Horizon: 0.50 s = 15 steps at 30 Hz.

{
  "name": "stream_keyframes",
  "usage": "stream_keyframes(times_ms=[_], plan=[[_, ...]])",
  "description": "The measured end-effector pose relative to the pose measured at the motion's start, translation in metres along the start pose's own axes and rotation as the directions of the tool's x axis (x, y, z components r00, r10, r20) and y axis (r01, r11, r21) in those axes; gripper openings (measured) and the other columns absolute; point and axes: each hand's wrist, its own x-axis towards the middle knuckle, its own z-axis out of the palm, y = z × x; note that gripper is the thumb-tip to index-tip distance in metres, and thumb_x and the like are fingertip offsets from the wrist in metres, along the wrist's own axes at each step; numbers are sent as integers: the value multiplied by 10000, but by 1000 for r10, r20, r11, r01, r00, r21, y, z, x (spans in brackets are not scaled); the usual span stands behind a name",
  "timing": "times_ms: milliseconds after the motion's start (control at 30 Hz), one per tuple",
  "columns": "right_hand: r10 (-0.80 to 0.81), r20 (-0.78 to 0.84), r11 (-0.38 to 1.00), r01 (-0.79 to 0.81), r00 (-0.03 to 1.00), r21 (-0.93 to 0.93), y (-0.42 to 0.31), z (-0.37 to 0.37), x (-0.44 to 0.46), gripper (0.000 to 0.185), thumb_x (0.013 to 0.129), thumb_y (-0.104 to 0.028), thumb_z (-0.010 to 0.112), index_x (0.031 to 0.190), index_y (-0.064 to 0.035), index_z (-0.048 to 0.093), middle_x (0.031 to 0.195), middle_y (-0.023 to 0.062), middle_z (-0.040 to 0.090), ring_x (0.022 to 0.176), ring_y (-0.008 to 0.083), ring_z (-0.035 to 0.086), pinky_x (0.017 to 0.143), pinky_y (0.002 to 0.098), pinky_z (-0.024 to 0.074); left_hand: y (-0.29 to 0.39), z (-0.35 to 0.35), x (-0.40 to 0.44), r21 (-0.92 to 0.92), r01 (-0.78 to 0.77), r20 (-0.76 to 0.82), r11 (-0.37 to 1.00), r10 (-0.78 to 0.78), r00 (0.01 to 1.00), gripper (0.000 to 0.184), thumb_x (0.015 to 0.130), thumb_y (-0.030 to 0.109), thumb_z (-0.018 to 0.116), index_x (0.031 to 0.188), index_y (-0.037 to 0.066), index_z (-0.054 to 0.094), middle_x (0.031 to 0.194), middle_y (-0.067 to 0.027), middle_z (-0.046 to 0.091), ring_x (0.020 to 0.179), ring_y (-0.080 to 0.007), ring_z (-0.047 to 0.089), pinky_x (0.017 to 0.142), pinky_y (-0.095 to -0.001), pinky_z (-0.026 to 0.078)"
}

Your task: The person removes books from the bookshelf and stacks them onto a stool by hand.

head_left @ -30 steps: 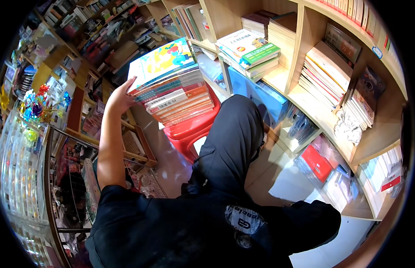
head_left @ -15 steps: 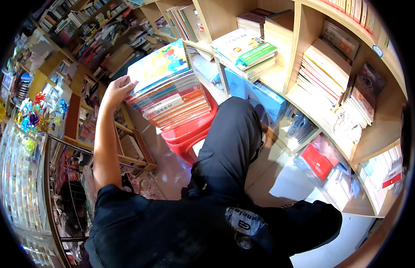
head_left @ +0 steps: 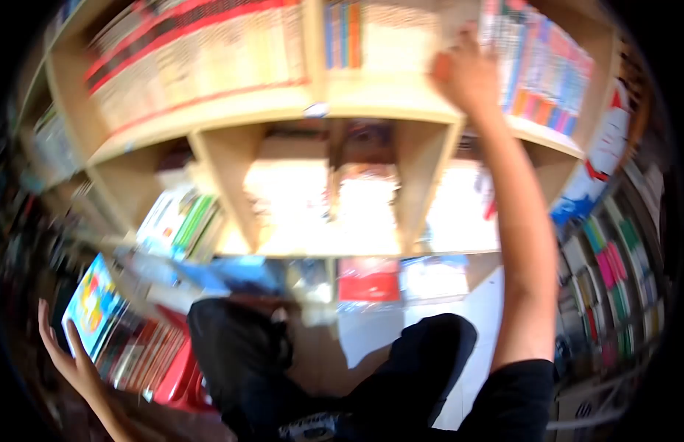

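Note:
My left hand [head_left: 71, 361] is at the far left with its fingers stretched apart, holding nothing. Just beside it stands a stack of books [head_left: 139, 350] on a red stool [head_left: 183, 379], topped by a book with a bright, colourful cover [head_left: 93, 303]. My right hand [head_left: 471, 74] is raised to the upper shelf, by a row of upright books [head_left: 544, 70] with pale and coloured spines. Motion smears its fingers, so I cannot make out whether they grip anything.
A wooden bookcase [head_left: 386, 107] spans the front. Its lower compartments hold piled books [head_left: 290, 188] and green-spined books [head_left: 194, 221]. On the floor beneath are a red packet [head_left: 367, 280] and blue boxes [head_left: 246, 274]. A book rack [head_left: 611, 276] stands at the right.
The view has swung right toward the bookcase. My left hand has come off the top book of the stack, and my right hand now appears, raised to the upper shelf.

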Motion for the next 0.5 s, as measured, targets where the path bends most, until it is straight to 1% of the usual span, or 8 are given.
stream_keyframes(times_ms=[67,100,167,233,300,400,433,500], plan=[[-4,-87,997,11,996,76,-1,-13,-10,376,945,-310,541,1168,-72,727,1591,127,443,1555,292,245,1226,592,228,41,46,-19,-340,-29,133,940,79,988,451,971,52,572,1411,-30,514,1427,-175,558,1364,-297,490,1195,-439,292],[-1,-92,999,6,996,50,1,-11,-9,382,944,-304,551,1209,-78,707,1592,114,445,1555,287,248,1227,582,226,56,73,-35,-361,-26,231,932,116,966,477,911,10,583,1384,-25,535,1369,-159,584,1319,-283,509,1176,-418,322],[-26,-193,1000,25,981,-4,6,6,-3,382,911,-219,609,1259,-72,664,1570,119,457,1517,287,315,1183,553,293,127,115,-27,-642,231,589,731,278,758,333,898,14,629,1228,-27,621,1211,-126,670,1165,-200,606,1033,-331,448],[-31,-289,999,39,957,22,19,5,3,385,897,-199,628,1262,-76,652,1554,116,461,1476,300,359,1164,541,315,164,182,-33,-721,583,692,375,351,631,211,985,106,650,1151,-23,638,1089,-104,711,1031,-165,672,935,-279,504],[35,-495,995,16,868,98,41,-7,19,480,857,-184,681,1324,-102,605,1506,127,479,1371,356,441,1113,503,368,205,229,-22,-712,644,680,280,503,533,248,1018,179,638,1173,-15,634,1105,-107,714,1033,-170,677,926,-295,515],[251,-507,951,-111,825,290,82,-32,55,832,731,-393,805,1464,-131,510,1527,146,460,1376,389,444,1127,508,367,267,278,6,-360,920,696,158,701,152,737,1057,630,349,1358,-16,538,1230,-167,669,1088,-277,689,931,-384,550],[238,-517,957,-108,822,270,94,-36,69,832,731,-393,805,1464,-131,510,1527,146,460,1376,389,444,1127,508,367,285,288,14,-288,953,656,96,744,123,798,1037,675,336,1371,-23,528,1236,-177,663,1091,-294,687,920,-399,556],[272,-66,897,-227,960,380,114,-46,90,875,692,-513,792,1457,-176,535,1516,129,487,1380,385,447,1151,570,335,314,300,28,-161,987,612,-11,783,108,914,983,763,342,1391,-37,512,1250,-200,652,1096,-323,684,895,-427,567]])
